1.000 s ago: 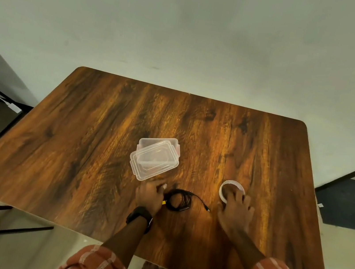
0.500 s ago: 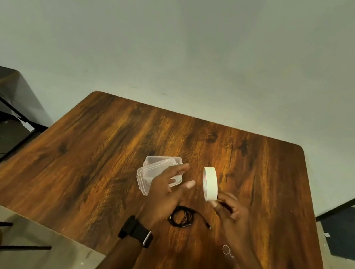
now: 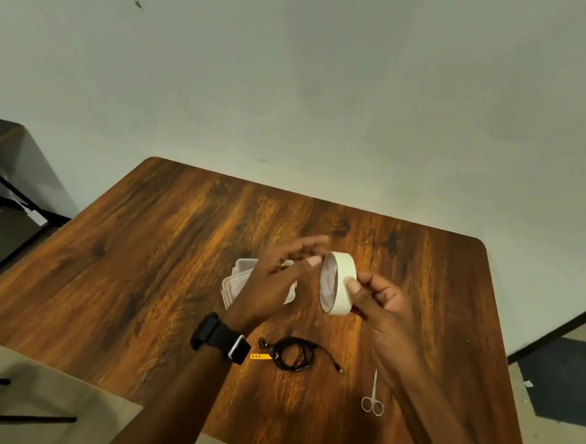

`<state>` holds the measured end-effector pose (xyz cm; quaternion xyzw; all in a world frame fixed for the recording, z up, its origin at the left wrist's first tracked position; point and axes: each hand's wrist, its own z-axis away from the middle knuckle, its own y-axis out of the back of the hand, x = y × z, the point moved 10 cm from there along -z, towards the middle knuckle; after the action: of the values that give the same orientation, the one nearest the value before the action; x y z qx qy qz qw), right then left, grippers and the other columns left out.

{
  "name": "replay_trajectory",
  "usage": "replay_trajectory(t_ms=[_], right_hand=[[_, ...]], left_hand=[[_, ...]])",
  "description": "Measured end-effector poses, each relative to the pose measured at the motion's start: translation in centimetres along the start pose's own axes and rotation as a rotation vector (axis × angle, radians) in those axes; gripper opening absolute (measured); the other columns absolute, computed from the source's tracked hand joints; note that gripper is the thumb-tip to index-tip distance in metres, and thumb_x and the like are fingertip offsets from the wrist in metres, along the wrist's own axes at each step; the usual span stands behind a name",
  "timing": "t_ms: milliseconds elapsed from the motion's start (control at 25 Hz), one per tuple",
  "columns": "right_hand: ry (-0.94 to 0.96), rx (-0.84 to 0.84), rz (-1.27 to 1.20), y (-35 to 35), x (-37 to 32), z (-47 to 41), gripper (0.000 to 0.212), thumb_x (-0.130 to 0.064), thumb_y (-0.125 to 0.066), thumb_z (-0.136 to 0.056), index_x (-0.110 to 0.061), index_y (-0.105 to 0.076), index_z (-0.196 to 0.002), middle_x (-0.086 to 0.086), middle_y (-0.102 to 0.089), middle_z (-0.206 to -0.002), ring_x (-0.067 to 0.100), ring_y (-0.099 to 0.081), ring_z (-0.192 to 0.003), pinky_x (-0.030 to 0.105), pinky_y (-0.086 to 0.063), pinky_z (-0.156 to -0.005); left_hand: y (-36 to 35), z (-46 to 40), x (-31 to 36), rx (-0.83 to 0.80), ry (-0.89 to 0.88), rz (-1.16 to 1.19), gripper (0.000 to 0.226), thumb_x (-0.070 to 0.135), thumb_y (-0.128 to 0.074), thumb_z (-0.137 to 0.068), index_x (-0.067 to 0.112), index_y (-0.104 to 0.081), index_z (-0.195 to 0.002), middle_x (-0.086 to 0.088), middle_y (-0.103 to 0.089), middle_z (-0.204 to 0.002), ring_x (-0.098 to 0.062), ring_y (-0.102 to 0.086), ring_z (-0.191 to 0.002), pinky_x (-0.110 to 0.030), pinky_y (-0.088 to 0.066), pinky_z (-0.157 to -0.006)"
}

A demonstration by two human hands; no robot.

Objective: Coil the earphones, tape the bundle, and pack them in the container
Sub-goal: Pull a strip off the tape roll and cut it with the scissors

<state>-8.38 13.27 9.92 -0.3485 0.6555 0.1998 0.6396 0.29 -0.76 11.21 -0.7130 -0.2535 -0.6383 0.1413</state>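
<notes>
Raised tape roll point(image 3: 337, 282) now in right grip point(image 3: 382, 305), earphones point(image 3: 295, 354) below.

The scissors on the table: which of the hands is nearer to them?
Right. The right hand is raised above the scissors; the left hand is farther left.

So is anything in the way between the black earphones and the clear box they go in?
Nothing on the table blocks it. The earphones lie coiled near the container, whose lid looks closed. The left hand hovers above.
</notes>
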Motion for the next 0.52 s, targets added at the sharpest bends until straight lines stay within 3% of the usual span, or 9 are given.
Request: replay_trajectory(t_ms=[160,240,360,440,520], right_hand=[[0.061,-0.074,0.097,-1.3,-0.8,0.6,0.015,-0.023,-0.073,-0.082,-0.016,-0.074,-0.096,0.001,-0.076,-0.089,0.013,-0.069,-0.084,0.023,-0.054,-0.072],[0.136,-0.121,0.213,-1.9,-1.2,1.2,0.017,-0.025,-0.071,-0.082,-0.015,-0.075,-0.095,0.004,-0.075,-0.093,0.016,-0.070,-0.089,0.025,-0.054,-0.077],[0.179,-0.098,0.213,-2.2,-1.8,1.8,0.013,-0.015,-0.076,-0.080,-0.018,-0.076,-0.092,0.003,-0.072,-0.095,0.020,-0.067,-0.096,0.026,-0.052,-0.083],[0.227,-0.078,0.255,-2.3,-2.8,1.9,0.021,-0.020,-0.082,-0.072,-0.025,-0.075,-0.091,-0.003,-0.070,-0.096,0.017,-0.064,-0.098,0.022,-0.050,-0.085],[0.241,-0.076,0.291,-2.5,-3.6,1.8,0.029,-0.022,-0.084,-0.067,-0.028,-0.074,-0.094,-0.007,-0.069,-0.095,0.014,-0.062,-0.098,0.018,-0.047,-0.085]], left_hand=[[-0.6,1.6,-0.1,0.009,0.072,0.068,0.041,0.026,-0.055,-0.089,0.021,-0.060,-0.129,0.003,-0.068,-0.125,-0.011,-0.063,-0.115,-0.029,-0.052,-0.090],[-0.3,2.0,1.3,0.009,0.022,0.037,0.049,0.026,-0.067,-0.086,0.023,-0.056,-0.133,0.006,-0.067,-0.125,-0.008,-0.064,-0.114,-0.022,-0.053,-0.085],[0.5,2.3,3.0,0.023,-0.034,0.033,0.066,0.013,-0.080,-0.079,0.019,-0.051,-0.138,0.007,-0.064,-0.126,-0.008,-0.065,-0.111,-0.021,-0.055,-0.083],[1.0,2.4,3.0,0.084,0.001,0.140,0.060,0.022,-0.080,-0.077,0.021,-0.055,-0.132,0.001,-0.066,-0.120,-0.010,-0.070,-0.101,-0.024,-0.058,-0.076],[1.1,2.5,1.3,0.171,0.146,0.371,0.060,0.041,-0.075,-0.071,0.016,-0.060,-0.124,-0.014,-0.068,-0.115,-0.022,-0.072,-0.091,-0.032,-0.060,-0.069]])
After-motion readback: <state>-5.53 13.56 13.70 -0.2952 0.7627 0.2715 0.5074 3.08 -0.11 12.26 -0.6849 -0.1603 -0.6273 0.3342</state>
